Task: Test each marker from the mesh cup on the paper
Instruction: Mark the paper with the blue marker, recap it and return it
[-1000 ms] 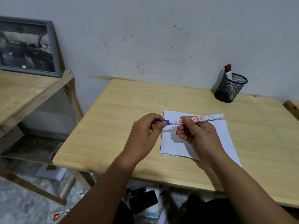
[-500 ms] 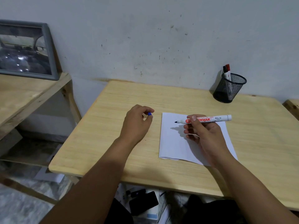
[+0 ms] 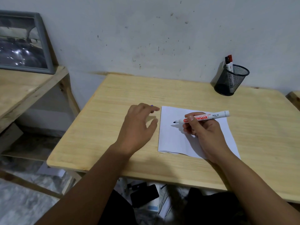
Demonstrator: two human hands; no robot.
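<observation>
My right hand [image 3: 203, 129] grips an uncapped white marker [image 3: 215, 116] with red lettering; its dark tip points left, just over the white paper [image 3: 172, 142]. I see no marks on the paper. My left hand [image 3: 138, 125] hovers over the wooden table [image 3: 113, 127] left of the paper, fingers spread. A bit of the blue cap [image 3: 152, 105] peeks out beyond its fingertips. The black mesh cup [image 3: 231, 80] stands at the back right by the wall, with a red-capped marker [image 3: 229, 61] and a dark-capped one in it.
A grey framed picture [image 3: 22, 41] leans against the wall on a wooden shelf [image 3: 24, 88] to the left. Another wooden edge [image 3: 294, 98] shows at the far right. A dark phone [image 3: 144, 195] and cables lie on the floor under the table.
My hands pulled the blue cap off the marker and moved apart. The left hand carried the cap left and spread its fingers. The right hand lowered the marker tip toward the paper.
</observation>
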